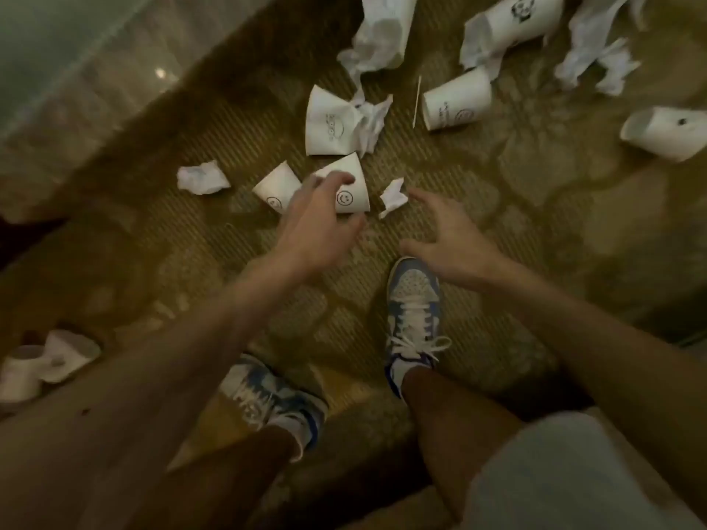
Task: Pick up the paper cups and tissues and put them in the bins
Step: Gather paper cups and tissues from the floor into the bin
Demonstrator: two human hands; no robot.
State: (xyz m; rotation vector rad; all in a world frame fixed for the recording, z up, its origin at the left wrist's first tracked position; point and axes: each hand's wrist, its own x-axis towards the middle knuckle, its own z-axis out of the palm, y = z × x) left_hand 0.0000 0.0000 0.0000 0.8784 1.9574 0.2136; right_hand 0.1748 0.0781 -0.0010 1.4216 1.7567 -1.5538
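Note:
White paper cups and crumpled tissues lie scattered on a brown patterned carpet. My left hand (317, 223) reaches over a smiley-face cup (350, 189) lying on its side, fingers spread and loosely bent above it, not gripping it. A second smiley cup (276, 187) lies just left of it. My right hand (445, 239) hovers with spread fingers close to a small crumpled tissue (393, 197). Another tissue wad (202, 177) lies further left. A dented cup (331, 126) with tissue stuffed in it lies behind.
More cups (457, 105) (667, 133) (512, 21) and tissues (595, 51) (378, 32) lie at the top right, with a thin wooden stick (416, 103). Two paper rolls or cups (42, 363) lie at the lower left. My blue-and-white sneakers (413, 315) stand below the hands. No bin is in view.

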